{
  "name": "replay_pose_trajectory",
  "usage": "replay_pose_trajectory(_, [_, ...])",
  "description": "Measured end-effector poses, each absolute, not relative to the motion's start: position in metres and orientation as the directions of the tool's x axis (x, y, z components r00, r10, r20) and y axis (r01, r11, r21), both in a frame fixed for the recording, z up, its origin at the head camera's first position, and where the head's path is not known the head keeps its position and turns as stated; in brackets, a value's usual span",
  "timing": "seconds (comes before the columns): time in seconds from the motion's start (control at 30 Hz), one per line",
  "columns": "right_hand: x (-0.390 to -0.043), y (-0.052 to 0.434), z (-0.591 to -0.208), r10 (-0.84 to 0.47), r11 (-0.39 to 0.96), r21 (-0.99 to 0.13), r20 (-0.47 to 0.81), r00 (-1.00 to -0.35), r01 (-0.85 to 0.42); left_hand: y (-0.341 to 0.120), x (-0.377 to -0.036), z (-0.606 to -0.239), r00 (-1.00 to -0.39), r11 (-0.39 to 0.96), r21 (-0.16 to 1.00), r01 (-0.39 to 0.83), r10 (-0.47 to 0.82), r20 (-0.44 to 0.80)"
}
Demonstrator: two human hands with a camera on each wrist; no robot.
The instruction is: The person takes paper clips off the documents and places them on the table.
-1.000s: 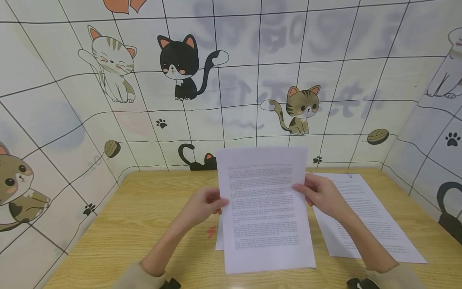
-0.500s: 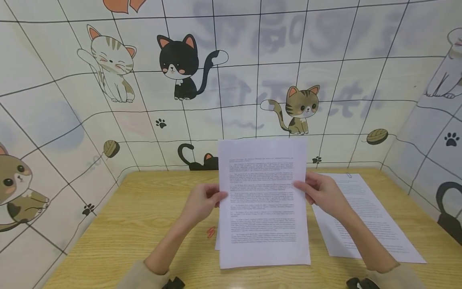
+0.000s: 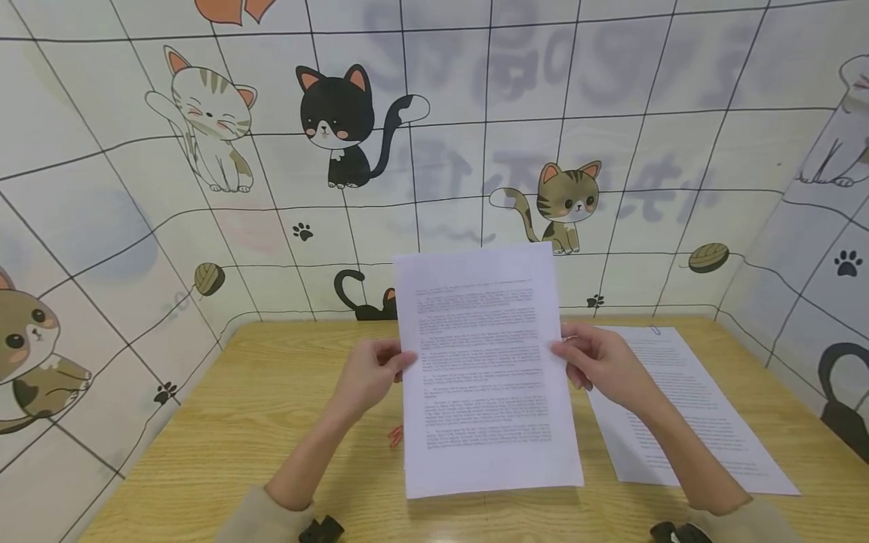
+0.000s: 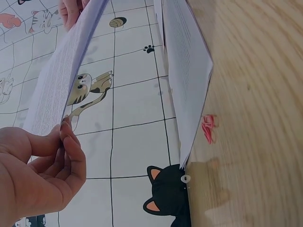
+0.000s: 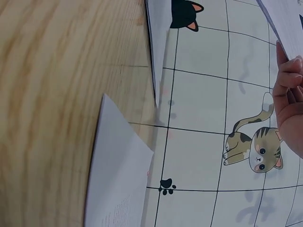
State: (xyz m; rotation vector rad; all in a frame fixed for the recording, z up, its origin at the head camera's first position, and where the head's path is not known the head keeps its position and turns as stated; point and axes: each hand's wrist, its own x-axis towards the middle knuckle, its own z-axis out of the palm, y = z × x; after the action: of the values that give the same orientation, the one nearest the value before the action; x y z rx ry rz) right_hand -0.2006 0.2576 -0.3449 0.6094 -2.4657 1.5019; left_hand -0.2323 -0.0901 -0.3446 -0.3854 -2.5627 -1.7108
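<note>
Printed paper sheets [image 3: 485, 369] are held up, tilted, above the table in the head view. My left hand [image 3: 370, 373] pinches their left edge between thumb and fingers. Along the right edge, my right hand [image 3: 604, 362] pinches them too. In the left wrist view the left hand [image 4: 42, 170] grips the edge of the held sheets [image 4: 59, 71]; the right hand [image 5: 289, 104] shows at the border of the right wrist view. Beneath lies another paper stack [image 4: 187, 71], mostly hidden in the head view. Red paper clips [image 4: 208, 127] lie beside that stack.
To the right on the wooden table [image 3: 285, 400] lies a printed paper stack [image 3: 699, 422] with a paper clip [image 3: 655, 330] at its far edge. Cat-patterned fabric walls [image 3: 448, 166] enclose the table at the back and sides.
The held sheets have risen, shifted left and leaned slightly leftward at the top. My left hand has moved up and left with them; the right hand has stayed nearly in place.
</note>
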Motion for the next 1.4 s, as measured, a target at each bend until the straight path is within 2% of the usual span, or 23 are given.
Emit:
replay_pose_trajectory(0.2, [-0.199,0.254,-0.343,-0.290,0.368,-0.798,0.390,-0.874,-0.478,-0.095,-0.233,-0.343,-0.967,0.358,0.904,0.235,0.180,0.180])
replay_pose_trajectory(0.6, [-0.197,0.232,-0.340,-0.295,0.341,-0.818,0.374,-0.879,-0.463,-0.117,-0.238,-0.338,-0.968,0.398,0.886,0.239,0.165,0.188])
replay_pose_trajectory(1.4, [-0.219,0.158,-0.345,-0.130,0.340,-0.882,0.298,-0.946,-0.325,-0.163,-0.249,-0.336,-0.971,0.459,0.862,0.215,0.009,0.238])
